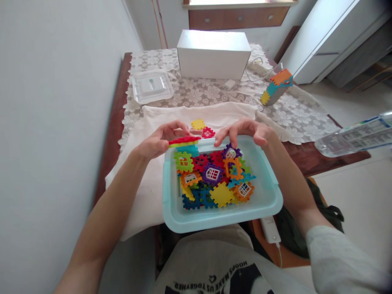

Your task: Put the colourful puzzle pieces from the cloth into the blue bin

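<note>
The left hand [162, 139] is holding a thin stack of red and green pieces [184, 140] at the far left corner of a pale-blue bin [223, 222], and the right hand [246, 128] is hanging over the far rim, fingertips close to a purple window piece [230, 151]. Beyond, a yellow piece [197, 124] and a red window piece [208, 132] are lying near a white cloth's [137, 200] far edge, and a white box [212, 61] is standing farther back.

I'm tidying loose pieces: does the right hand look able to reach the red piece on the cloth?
Likely yes: the right hand is close beside the red piece, with nothing visibly between.
</note>
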Motion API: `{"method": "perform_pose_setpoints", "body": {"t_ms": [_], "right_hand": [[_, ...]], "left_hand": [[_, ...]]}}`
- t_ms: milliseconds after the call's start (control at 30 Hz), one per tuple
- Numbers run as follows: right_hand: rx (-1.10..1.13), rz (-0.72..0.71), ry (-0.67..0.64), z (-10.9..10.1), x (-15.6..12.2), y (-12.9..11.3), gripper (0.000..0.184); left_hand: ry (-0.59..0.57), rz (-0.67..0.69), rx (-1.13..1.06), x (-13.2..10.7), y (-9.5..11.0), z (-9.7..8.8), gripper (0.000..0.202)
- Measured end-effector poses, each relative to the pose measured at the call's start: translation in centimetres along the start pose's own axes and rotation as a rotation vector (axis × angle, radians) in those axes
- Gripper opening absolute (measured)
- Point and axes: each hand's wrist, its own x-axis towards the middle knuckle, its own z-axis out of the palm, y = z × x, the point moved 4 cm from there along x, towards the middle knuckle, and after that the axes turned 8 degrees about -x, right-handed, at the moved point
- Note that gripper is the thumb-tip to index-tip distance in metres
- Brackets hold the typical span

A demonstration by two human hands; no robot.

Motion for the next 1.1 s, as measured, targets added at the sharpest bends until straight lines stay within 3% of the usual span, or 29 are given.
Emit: {"method": "perform_pose_setpoints", "body": {"t_ms": [133,200,267,333,400,467,567,733,900,1100], "right_hand": [[0.117,-0.073,0.256,0.2,0.9,0.1,0.067],[0.076,-0.049,0.369,0.2,1.2,0.4,0.055],[-0.079,0.051,0.402,0.1,1.4,0.8,0.043],[-0.268,0.179,0.370,0.0,1.3,1.2,0.041],[-0.406,0.243,0.280,0.0,1.1,1.6,0.053],[-0.494,0.241,0.158,0.3,1.0,2.3,0.065],[-0.605,0.243,0.045,1.1,1.3,4.5,0.069],[-0.772,0.227,0.146,1.8,3.1,7.7,0.070],[-0.779,0.271,0.280,0.9,3.4,7.1,0.059],[-0.788,0.285,0.232,0.4,1.4,7.1,0.064]], "left_hand": [[-0.154,0.002,-0.098,-0.1,0.3,1.2,0.091],[-0.138,0.029,-0.173,0.2,0.0,1.8,0.088],[-0.053,0.068,-0.193,0.6,-0.6,2.0,0.082],[0.079,0.079,-0.123,1.1,-1.8,1.7,0.072],[0.134,0.050,0.065,1.6,-3.2,1.4,0.055],[0.050,0.072,0.291,2.0,-4.4,1.6,0.040],[-0.070,0.112,0.523,2.4,-5.4,2.1,0.033],[-0.079,0.129,0.624,2.2,-4.9,2.6,0.039],[-0.015,0.145,0.677,1.8,-4.1,2.3,0.040],[-0.034,0.062,0.828,1.4,-4.1,1.4,0.042]]}}
